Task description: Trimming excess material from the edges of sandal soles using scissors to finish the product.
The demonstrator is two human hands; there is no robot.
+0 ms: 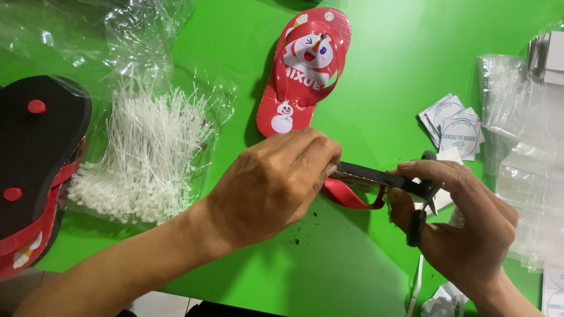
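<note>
Left hand [267, 188] fingers pinched on one end of a black-soled flip-flop [370, 175], held edge-on above the green table [388, 76]. Right hand [464, 220] fingers clamped on the other end, small scissors [418, 217] in the same grip. Red strap [352, 196] hangs below. Foam sole: likely light, bendy; best gripped at edges.
</note>
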